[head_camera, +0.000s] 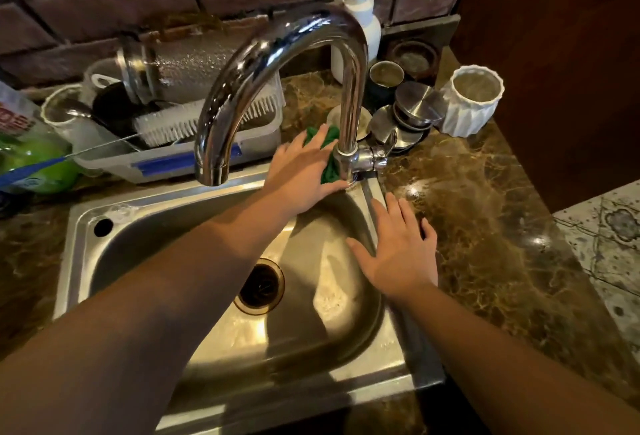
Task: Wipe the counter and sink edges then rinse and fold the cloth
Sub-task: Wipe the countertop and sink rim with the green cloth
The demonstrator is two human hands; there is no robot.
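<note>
1. Nearest me: both forearms reach in over the sink (79,227). The basin is dry-looking, drain open, and no water runs from the faucet (277,64).
2. Right hand (401,254) lies flat, fingers spread, palm down on the sink's right rim where it meets the marble counter (485,227). It holds nothing; I read it as a brace.
3. Left hand (304,171) is further in, pressed palm-down on the green cloth (329,157) at the back right corner of the sink, tight against the faucet base. Fingers are extended, not curled: it pins the cloth rather than gripping it. Most of the cloth is hidden under the hand; green shows above the fingertips and beside the faucet column.
4. Step in hand, my call: wiping the sink edge around the faucet base. Rinse and fold not yet started.
5. Next move needs the cloth worked around the column and along the back rim. It's a tight gap; the lever (381,150) sticks out right there and is easy to knock.
6. Beyond: steel lids (415,102), a white ribbed cup (472,102) and a soap pump (360,2) crowd the counter to the right, and a dish tub with a brush (166,126) sits to the left. Wiping behind means going around them.
</note>
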